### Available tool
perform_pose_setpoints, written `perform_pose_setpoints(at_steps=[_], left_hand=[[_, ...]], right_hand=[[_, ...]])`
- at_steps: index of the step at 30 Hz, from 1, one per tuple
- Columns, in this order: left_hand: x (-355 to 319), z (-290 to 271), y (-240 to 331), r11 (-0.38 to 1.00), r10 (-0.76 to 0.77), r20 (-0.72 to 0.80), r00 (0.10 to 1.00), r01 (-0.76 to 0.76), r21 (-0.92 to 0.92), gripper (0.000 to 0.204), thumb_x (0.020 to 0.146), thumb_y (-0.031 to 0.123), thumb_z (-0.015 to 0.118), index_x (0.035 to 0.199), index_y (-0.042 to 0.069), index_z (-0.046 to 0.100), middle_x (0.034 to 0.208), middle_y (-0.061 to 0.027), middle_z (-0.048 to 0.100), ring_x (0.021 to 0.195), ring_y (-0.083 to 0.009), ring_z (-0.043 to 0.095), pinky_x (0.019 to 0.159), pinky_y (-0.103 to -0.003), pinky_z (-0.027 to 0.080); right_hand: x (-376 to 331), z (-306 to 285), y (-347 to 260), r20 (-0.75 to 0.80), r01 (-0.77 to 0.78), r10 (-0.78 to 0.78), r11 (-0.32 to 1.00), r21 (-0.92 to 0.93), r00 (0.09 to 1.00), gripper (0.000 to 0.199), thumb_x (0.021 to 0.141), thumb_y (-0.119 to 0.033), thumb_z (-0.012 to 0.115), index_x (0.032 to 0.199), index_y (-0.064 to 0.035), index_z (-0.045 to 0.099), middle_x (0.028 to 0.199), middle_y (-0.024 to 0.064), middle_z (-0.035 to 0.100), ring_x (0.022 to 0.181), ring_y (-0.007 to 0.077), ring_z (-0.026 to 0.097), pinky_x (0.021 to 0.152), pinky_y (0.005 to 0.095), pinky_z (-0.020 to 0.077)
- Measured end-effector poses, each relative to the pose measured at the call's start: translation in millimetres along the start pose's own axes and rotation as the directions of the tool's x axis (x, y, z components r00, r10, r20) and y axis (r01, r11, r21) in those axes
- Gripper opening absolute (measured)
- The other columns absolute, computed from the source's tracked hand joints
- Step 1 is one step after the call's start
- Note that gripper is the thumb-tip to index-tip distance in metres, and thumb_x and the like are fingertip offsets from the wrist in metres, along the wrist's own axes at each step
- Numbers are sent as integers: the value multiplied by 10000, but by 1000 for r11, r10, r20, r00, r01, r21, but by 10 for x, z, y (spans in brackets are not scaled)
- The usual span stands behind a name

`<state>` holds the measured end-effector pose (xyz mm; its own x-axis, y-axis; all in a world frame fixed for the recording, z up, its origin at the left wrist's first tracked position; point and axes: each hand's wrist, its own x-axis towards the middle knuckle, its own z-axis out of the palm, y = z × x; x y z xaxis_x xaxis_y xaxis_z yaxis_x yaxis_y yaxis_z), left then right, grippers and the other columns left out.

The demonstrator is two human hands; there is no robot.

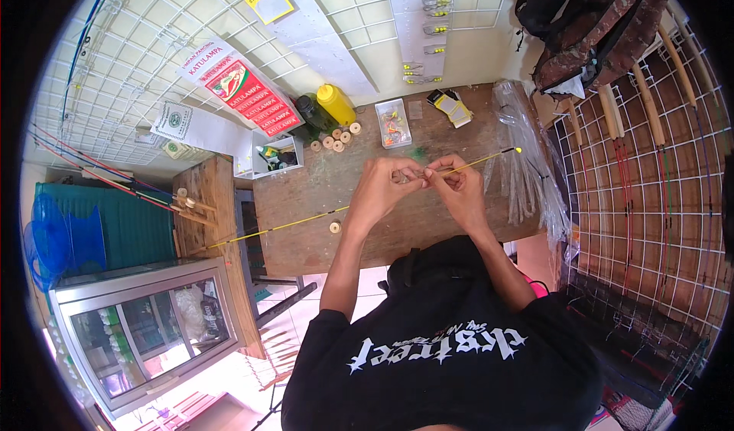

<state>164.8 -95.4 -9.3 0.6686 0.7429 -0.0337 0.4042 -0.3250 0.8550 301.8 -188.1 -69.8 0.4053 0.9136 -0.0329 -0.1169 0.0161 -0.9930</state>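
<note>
A thin yellow fishing rod (pixel 306 218) with dark bands slants across the wooden table, its yellow-tipped end to the right of my hands. My left hand (pixel 388 185) is closed, fingers pinched together beside the rod. Close against it, my right hand (pixel 459 188) is also closed, thumb and fingertips meeting at the rod. The two sets of fingertips almost touch, and any small piece between them is too small to make out. On the table left of my left forearm lies a round wooden piece (pixel 336 227) with a hole.
Behind my hands stand a white tray of small colourful pieces (pixel 394 125), a yellow bottle (pixel 336 104), a dark bottle (pixel 312 115) and several wooden rings (pixel 337 145). Clear plastic sleeves (pixel 521 163) lie at the right. A glass-fronted cabinet (pixel 149 332) stands at the left.
</note>
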Motion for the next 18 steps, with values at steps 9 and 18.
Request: perform_pose_setpoints(at_steps=[9,18], left_hand=[[7,46,-313,970,-14,73,997,31,-241,123,781,20,744,903,4,736,730,-13,695,555,25,422,481,-163,278],[27,39,-297,978,-43,116,992,66,-200,74,820,47,737,878,10,710,746,-35,713,577,20,477,493,-163,323]], right_hand=[[-15,17,-75,-13,31,-32,999,-38,999,122,914,-52,634,926,25,539,796,104,710,784,106,679,685,230,535],[-17,-31,-92,69,5,-3,999,-33,998,128,899,-61,666,881,26,573,808,102,698,776,106,666,695,245,537]])
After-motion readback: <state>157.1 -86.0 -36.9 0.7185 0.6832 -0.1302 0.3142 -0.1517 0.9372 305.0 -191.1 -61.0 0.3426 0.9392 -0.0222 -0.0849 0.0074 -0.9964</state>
